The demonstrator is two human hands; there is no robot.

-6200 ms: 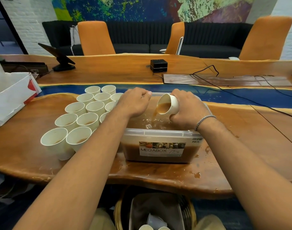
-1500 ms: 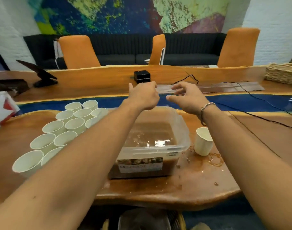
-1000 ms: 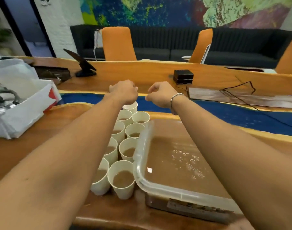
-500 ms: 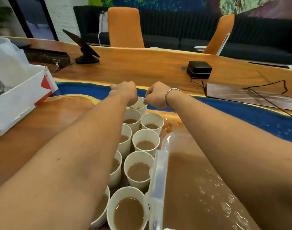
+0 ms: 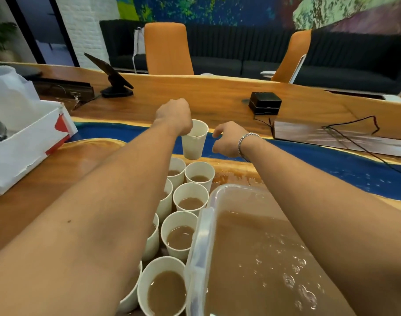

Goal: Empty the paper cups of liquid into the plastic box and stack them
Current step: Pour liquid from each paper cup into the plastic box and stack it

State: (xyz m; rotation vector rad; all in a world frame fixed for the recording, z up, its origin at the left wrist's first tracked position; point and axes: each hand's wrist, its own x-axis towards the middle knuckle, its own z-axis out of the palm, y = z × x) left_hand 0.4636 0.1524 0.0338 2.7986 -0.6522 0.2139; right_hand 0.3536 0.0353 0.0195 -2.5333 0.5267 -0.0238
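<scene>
My left hand (image 5: 174, 116) pinches the rim of a white paper cup (image 5: 193, 142) and holds it in the air above the far end of the cup group. My right hand (image 5: 226, 142) hovers just right of that cup with loosely curled fingers and holds nothing. Below stand several white paper cups (image 5: 190, 200) with brown liquid, in rows under my left forearm. The clear plastic box (image 5: 200, 247), nearly full of brown liquid, sits to their right under my right arm.
A white carton (image 5: 24, 142) with a plastic bag sits at the left on the wooden table (image 5: 46, 169). Farther back are a black tablet stand (image 5: 114, 82), a small black box (image 5: 265, 103) and black cables (image 5: 352, 133). Spilled liquid wets the wood beyond the box.
My left hand has lifted the farthest cup off the table. My right hand has opened a little and moved slightly right of it. The view has come nearer.
</scene>
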